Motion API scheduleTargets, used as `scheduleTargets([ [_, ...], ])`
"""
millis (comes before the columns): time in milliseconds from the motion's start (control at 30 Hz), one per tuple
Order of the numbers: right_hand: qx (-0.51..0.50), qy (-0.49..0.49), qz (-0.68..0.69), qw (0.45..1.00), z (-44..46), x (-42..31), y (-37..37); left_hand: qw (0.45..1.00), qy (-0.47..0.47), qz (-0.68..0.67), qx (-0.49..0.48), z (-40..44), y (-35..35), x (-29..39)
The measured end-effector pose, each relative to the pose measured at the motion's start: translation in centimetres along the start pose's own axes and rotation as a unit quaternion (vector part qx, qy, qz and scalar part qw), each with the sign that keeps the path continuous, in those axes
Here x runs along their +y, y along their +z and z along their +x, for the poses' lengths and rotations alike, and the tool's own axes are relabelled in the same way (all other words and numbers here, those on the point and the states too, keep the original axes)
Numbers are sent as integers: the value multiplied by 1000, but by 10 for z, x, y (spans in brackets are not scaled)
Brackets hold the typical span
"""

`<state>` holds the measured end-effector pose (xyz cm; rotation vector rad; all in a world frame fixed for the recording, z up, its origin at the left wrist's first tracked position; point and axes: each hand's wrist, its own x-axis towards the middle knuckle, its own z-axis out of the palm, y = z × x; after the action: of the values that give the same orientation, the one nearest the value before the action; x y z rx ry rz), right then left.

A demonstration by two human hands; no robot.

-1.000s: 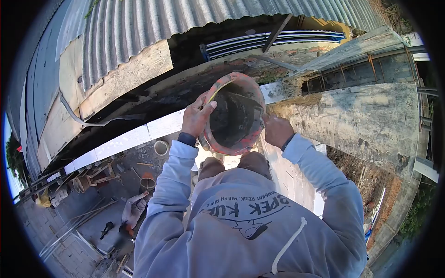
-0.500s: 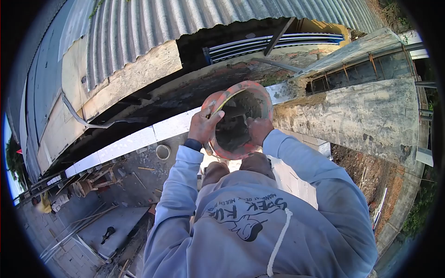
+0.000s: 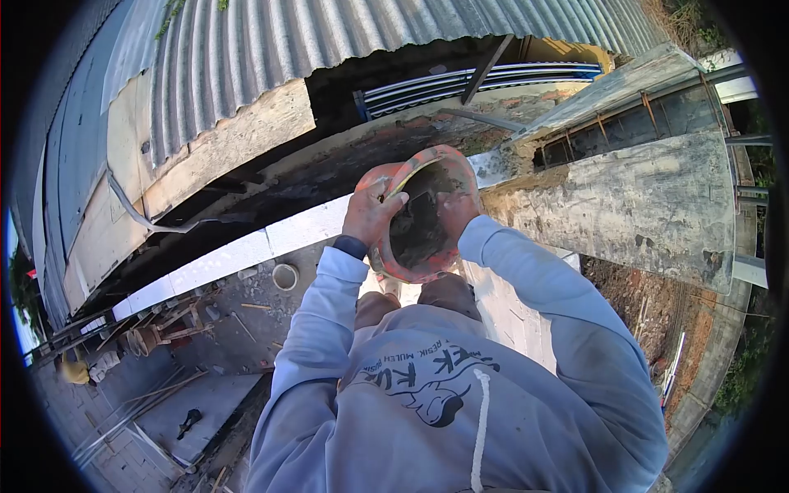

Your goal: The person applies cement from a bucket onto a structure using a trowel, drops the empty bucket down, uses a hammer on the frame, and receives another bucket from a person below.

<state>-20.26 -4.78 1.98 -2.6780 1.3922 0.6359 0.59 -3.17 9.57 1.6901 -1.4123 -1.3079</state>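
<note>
In the head view, two hands meet at one red bucket (image 3: 448,154) before the person's two legs (image 3: 448,296): the left hand (image 3: 374,212) grips its rim; the right hand (image 3: 457,217) reaches inside, its fingers' grip impossible to tell. One pale tub (image 3: 285,288) sits below, leftward.

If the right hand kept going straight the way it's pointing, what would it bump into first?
Probably the dark inside of the reddish bucket, since the right hand reaches in past the rim. Depth in there is unclear, so I can't tell how near that surface is.
</note>
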Motion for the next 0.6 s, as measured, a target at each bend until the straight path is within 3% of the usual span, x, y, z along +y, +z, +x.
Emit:
scheduleTargets([
  [67, -52, -49, -8, 997, 1, -8, 36, 998, 32, 53, -1, 4, 6, 5],
  [100, -114, -2, 72, 991, -8, -14, 22, 995, 64, 73, 18, 3, 7, 9],
  [200, -116, -144, 42, 982, -42, -18, 29, 1000, -4, 20, 20, 4, 9, -1],
  [233, -92, -102, 77, 988, -38, -15, 31, 997, 40, 37, 53, 5, 10, -6],
  [300, -59, -31, 158, 985, -45, -23, 33, 998, 13, 14, 54, 3, 15, -9],
  [400, 15, 4, 199, 980, -32, -7, 14, 999, 8, 18, 44, -2, 17, 13],
  [467, 24, -7, 153, 988, -13, 1, 4, 1000, -5, 10, 18, -8, 23, 28],
  [600, -85, -44, 129, 987, -26, -22, 27, 998, -24, 52, 13, 0, 25, 25],
])
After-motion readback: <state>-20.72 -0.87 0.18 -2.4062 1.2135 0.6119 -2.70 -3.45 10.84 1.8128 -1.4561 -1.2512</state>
